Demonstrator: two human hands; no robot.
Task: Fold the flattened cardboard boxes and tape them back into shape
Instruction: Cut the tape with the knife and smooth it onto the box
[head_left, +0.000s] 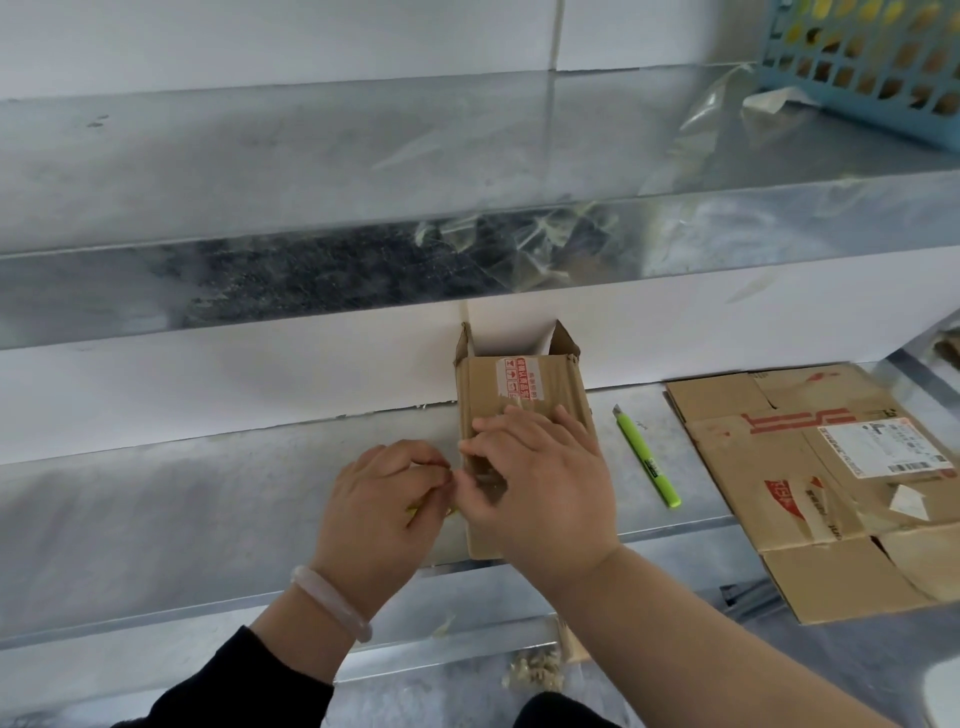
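My left hand (382, 506) is curled at the small cardboard box's (519, 395) left edge, fingertips pinching something thin and yellowish, tape I'd guess. My right hand (540, 480) lies flat on top, fingers spread, pressing the box onto the metal shelf (156, 509). It looks light and easily crushed, so I'd grip near the stiff corners. Right again: green utility knife (647, 457), then a flattened carton (831, 483).

Left of the left hand (382, 512), the metal shelf (156, 519) lies bare; beyond both hands, a white wall (260, 374) blocks passage. Right of the right hand (540, 483), a green cutter (647, 457) and flattened cardboard (831, 493) obstruct the surface.
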